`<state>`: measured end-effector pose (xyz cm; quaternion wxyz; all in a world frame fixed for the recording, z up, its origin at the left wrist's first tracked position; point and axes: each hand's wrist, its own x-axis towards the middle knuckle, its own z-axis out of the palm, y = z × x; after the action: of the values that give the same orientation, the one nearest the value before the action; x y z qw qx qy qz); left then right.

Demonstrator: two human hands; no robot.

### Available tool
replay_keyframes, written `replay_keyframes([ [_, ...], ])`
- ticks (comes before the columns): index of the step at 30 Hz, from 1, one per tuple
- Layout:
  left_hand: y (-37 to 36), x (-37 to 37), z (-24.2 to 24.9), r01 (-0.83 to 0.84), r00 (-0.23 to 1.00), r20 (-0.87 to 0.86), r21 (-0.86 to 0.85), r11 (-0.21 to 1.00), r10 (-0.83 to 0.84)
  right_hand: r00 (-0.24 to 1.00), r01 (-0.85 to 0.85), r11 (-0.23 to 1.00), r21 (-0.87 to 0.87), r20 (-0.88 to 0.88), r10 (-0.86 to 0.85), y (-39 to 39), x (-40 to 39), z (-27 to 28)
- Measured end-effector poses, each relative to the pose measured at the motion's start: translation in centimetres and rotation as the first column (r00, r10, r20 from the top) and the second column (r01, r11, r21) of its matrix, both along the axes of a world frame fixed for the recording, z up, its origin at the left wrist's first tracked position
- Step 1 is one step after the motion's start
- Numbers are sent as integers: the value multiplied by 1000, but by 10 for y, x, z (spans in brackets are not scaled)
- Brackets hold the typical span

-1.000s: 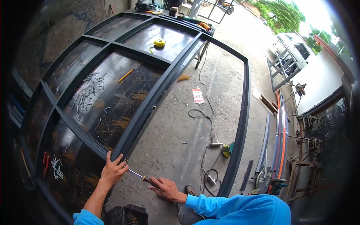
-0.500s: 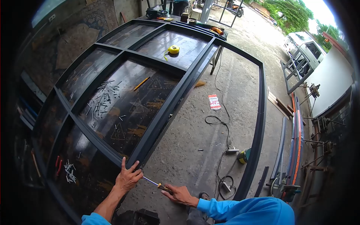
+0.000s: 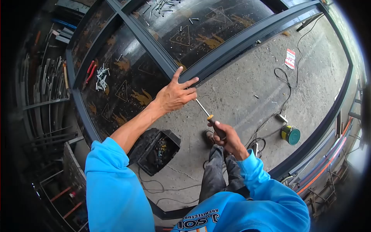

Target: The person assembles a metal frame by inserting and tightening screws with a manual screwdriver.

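My left hand point(image 3: 174, 94) rests with spread fingers on the dark metal frame point(image 3: 232, 40), at a corner where two bars meet. My right hand point(image 3: 228, 138) is wrapped round the dark and yellow handle of a screwdriver point(image 3: 204, 109). The screwdriver's shaft points up and left, and its tip is hidden behind my left hand at the frame's outer side. Loose screws point(image 3: 102, 79) and red-handled pliers point(image 3: 90, 71) lie on the dark panel left of my left hand. More screws point(image 3: 158, 7) lie near the top.
An open black toolbox point(image 3: 157, 151) stands on the floor below my left forearm. A green bucket point(image 3: 290, 135), cables point(image 3: 286, 91) and a red and white packet point(image 3: 290, 58) are on the floor at right. Metal bars point(image 3: 48, 77) are stacked at far left.
The view has tilted down, showing the toolbox and my legs. My left hand remains on the frame corner, and my right hand still grips the screwdriver, now angled more steeply in view.
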<state>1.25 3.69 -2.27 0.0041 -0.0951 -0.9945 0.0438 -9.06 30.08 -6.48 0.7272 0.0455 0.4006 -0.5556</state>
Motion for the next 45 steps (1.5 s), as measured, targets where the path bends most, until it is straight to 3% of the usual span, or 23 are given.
replay_keyframes([
  [1,-8,-5,1,3,1000,-22,-3,1000,-3,909,30,995,98,-416,14,-3,11,10],
  [2,-8,-6,1,8,1000,-23,-39,999,-9,178,26,991,-131,-975,-134,-1,25,2],
  [3,-8,-6,3,7,1000,-27,-26,1000,-8,50,-4,1000,-8,-999,-7,-1,24,11],
  [5,-9,-7,4,15,1000,-8,-31,999,-15,732,-47,991,128,-671,121,-5,20,3],
  [6,-10,-7,2,-2,1000,-16,33,999,2,977,-37,999,4,209,35,-3,-5,1],
  [7,-7,-4,-1,-19,1000,-10,25,1000,19,894,-55,997,-62,441,76,-4,-16,-5],
  [10,-9,-6,2,0,1000,-2,24,1000,0,998,0,996,93,-69,6,-12,-1,19],
  [16,-10,-6,8,8,1000,11,42,999,-8,877,-37,999,1,480,32,-10,-7,-7],
  [20,-10,-10,5,16,999,36,30,999,-17,988,-34,997,67,-147,44,-7,14,20],
  [22,-9,-8,5,21,999,28,1,1000,-21,10,-15,1000,-3,-1000,-2,-5,31,24],
  [23,-10,-7,4,24,999,30,1,1000,-24,20,-15,1000,16,-1000,16,-7,36,6],
  [24,-9,-7,5,30,999,40,-20,999,-29,726,-18,1000,8,-687,19,-3,21,2],
  [25,-9,-8,6,25,999,39,-43,999,-23,999,-34,999,-5,24,35,-6,-1,-1],
  [27,-2,1,3,13,998,65,-45,999,-10,914,3,998,-66,405,24,-7,-8,-5],
  [28,-9,-6,4,14,998,57,-72,997,-10,999,-18,1000,19,37,17,-5,-4,1],
  [29,-13,-11,4,20,998,54,-83,996,-16,944,0,995,104,-327,34,-3,9,12],
  [30,-9,-8,3,6,999,42,-47,999,-4,314,81,997,-2,-949,-27,-4,22,23],
  [31,-7,-7,3,-6,1000,26,-15,1000,6,93,41,999,27,-995,23,-3,20,28],
  [39,-10,-7,3,26,999,-26,39,999,-25,727,23,992,124,-684,68,-3,11,26],
  [40,-5,-6,8,27,1000,7,-10,1000,-27,-64,-41,995,-90,-994,-92,-2,14,23],
  [43,-9,-7,11,38,999,-2,-77,996,-38,387,29,999,-31,-921,-40,0,26,-18],
  [44,-14,-10,5,37,999,-18,-54,998,-38,925,19,999,-26,-378,-28,-2,2,-15],
  [45,-10,-11,4,41,999,-20,-6,999,-41,916,-1,1000,-5,400,3,-1,-17,-7],
])
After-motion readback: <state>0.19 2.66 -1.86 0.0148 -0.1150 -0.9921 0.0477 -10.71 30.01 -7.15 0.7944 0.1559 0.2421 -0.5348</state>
